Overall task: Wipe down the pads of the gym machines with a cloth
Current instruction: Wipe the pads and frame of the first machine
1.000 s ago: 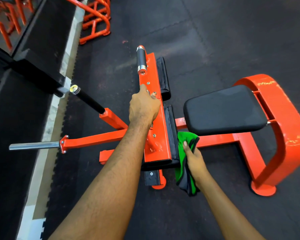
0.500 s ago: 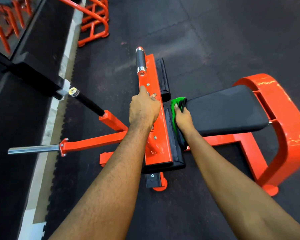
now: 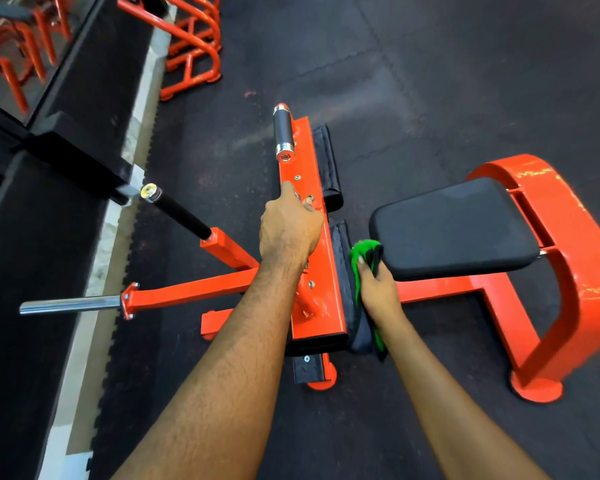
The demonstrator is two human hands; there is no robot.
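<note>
An orange gym machine stands on the dark floor. Its orange top bar (image 3: pixel 312 216) carries two black knee pads on its right side: a far pad (image 3: pixel 328 161) and a near pad (image 3: pixel 342 265). My left hand (image 3: pixel 290 226) grips the orange bar from above. My right hand (image 3: pixel 378 292) holds a green and black cloth (image 3: pixel 362 252) against the side of the near pad. The black seat pad (image 3: pixel 454 226) lies just right of the cloth.
A black-gripped handle (image 3: pixel 177 209) and a chrome weight peg (image 3: pixel 70 304) stick out to the left. The orange rear frame (image 3: pixel 568 244) curves round the seat. More orange racks (image 3: pixel 194 46) stand at the back, and a black platform (image 3: pixel 66 109) runs along the left.
My right hand with the cloth slid up along the near pad, then came partway back towards me. My left hand has stayed on the orange bar.
</note>
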